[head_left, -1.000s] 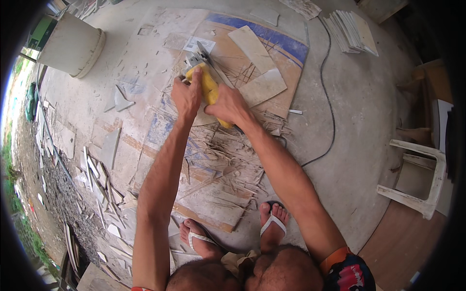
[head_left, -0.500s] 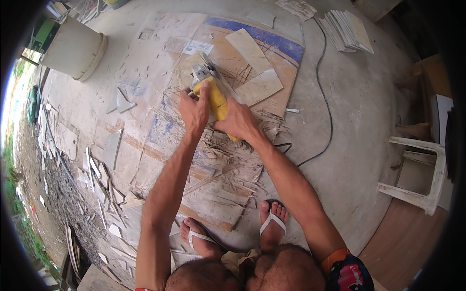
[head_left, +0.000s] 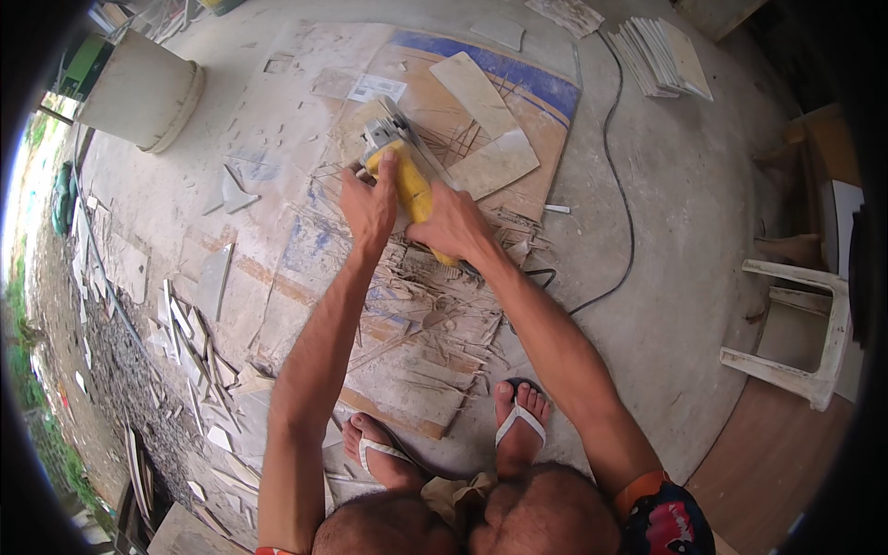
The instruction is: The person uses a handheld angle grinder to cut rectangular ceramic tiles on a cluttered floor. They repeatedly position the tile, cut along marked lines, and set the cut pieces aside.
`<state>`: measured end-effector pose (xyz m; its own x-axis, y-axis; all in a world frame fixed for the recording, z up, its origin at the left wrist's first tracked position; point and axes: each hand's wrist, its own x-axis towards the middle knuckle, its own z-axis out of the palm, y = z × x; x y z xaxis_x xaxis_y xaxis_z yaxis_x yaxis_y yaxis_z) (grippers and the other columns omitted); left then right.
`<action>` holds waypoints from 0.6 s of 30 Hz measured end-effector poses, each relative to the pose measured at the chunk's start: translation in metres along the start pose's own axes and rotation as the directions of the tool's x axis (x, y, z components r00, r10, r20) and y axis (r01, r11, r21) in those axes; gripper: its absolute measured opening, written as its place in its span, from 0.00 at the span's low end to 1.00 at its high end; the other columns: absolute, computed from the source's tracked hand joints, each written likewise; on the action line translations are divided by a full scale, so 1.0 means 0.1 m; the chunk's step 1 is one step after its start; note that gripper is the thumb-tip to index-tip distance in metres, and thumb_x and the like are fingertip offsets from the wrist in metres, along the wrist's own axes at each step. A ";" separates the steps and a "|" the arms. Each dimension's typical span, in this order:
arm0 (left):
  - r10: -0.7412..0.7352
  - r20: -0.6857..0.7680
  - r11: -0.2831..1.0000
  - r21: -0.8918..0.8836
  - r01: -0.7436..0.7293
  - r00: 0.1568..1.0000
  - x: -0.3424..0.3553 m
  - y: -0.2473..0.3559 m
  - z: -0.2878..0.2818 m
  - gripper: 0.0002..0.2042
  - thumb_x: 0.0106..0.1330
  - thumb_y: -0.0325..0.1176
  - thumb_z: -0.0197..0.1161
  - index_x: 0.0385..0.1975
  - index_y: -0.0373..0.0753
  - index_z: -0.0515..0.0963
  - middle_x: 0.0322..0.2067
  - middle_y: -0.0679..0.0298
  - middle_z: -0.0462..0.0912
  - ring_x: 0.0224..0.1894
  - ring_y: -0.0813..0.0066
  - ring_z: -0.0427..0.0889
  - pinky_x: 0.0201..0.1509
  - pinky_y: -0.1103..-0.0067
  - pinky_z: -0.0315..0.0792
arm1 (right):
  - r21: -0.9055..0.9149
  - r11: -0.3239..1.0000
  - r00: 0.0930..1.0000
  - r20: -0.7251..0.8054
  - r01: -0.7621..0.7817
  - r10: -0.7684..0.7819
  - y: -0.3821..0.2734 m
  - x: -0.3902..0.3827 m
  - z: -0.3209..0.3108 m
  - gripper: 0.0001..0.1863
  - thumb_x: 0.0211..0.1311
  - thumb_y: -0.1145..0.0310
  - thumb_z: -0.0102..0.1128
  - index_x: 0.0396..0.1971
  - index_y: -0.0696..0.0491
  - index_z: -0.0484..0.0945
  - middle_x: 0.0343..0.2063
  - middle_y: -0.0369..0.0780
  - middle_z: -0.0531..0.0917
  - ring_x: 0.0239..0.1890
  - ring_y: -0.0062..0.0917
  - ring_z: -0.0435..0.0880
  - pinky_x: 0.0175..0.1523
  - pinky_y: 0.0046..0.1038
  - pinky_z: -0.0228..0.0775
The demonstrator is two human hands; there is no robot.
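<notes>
My left hand (head_left: pixel 370 208) is closed on the front of a yellow power saw (head_left: pixel 412 190), its thumb along the yellow body near the metal head. My right hand (head_left: pixel 455 222) wraps the lower body of the same saw. The saw's head and blade are over a pale tile piece (head_left: pixel 361 122) on a dusty, scored cardboard sheet (head_left: pixel 548 174); the exact contact of blade and tile is too hazy to tell. Two more beige tile pieces (head_left: pixel 470 88) lie to the right of the saw. A black cord runs out from the saw's rear.
A white bucket (head_left: pixel 134 92) stands at upper left, broken tile strips (head_left: pixel 190 347) lie at left, and stacked tiles (head_left: pixel 661 57) sit at upper right. The cord (head_left: pixel 620 259) crosses the concrete at right beside a white plastic stool (head_left: pixel 782 375). My sandalled feet (head_left: pixel 520 416) are below.
Over the last second the saw and both my hands have shifted a little right and toward me, mostly before the middle frame. Since then they are nearly still, with both grips kept.
</notes>
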<state>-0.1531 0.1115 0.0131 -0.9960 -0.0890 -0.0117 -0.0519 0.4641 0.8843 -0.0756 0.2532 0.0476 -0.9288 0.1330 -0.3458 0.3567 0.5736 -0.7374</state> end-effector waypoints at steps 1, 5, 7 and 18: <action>-0.024 0.011 1.000 0.012 0.024 1.000 0.05 0.02 -0.01 0.46 0.69 0.66 0.70 0.64 0.21 0.74 0.51 0.37 0.88 0.53 0.51 0.90 0.59 0.64 0.82 | 0.004 1.000 1.000 0.008 0.006 -0.006 -0.02 0.05 -0.01 0.33 0.47 0.58 0.76 0.48 0.67 0.79 0.45 0.65 0.89 0.50 0.58 0.91 0.56 0.46 0.85; -0.024 -0.030 0.999 0.038 0.026 0.999 0.27 0.00 0.02 0.46 0.69 0.66 0.70 0.63 0.19 0.73 0.47 0.36 0.88 0.50 0.47 0.91 0.56 0.63 0.83 | 0.009 1.000 0.999 -0.032 0.009 -0.008 -0.08 0.26 0.05 0.34 0.44 0.58 0.77 0.46 0.69 0.80 0.41 0.64 0.88 0.47 0.59 0.90 0.53 0.46 0.83; -0.026 -0.026 0.998 0.049 0.027 0.999 0.30 0.00 0.02 0.47 0.69 0.65 0.70 0.63 0.18 0.73 0.47 0.35 0.88 0.50 0.47 0.91 0.56 0.62 0.83 | 0.012 1.000 1.000 -0.026 -0.011 0.012 -0.09 0.31 0.08 0.34 0.44 0.57 0.77 0.46 0.69 0.80 0.41 0.64 0.89 0.47 0.59 0.90 0.54 0.46 0.83; -0.017 0.020 1.000 0.021 0.017 1.000 -0.02 0.02 -0.03 0.45 0.69 0.67 0.70 0.61 0.21 0.75 0.50 0.37 0.88 0.50 0.52 0.90 0.56 0.63 0.82 | -0.030 1.000 1.000 -0.010 -0.003 0.003 0.03 0.02 0.07 0.37 0.45 0.57 0.78 0.50 0.67 0.77 0.45 0.64 0.88 0.51 0.58 0.89 0.57 0.46 0.83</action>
<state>-0.1514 0.1101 0.0162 -0.9962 -0.0788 -0.0363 -0.0699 0.4809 0.8740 -0.0759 0.2496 0.0406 -0.9288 0.1429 -0.3418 0.3564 0.5969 -0.7188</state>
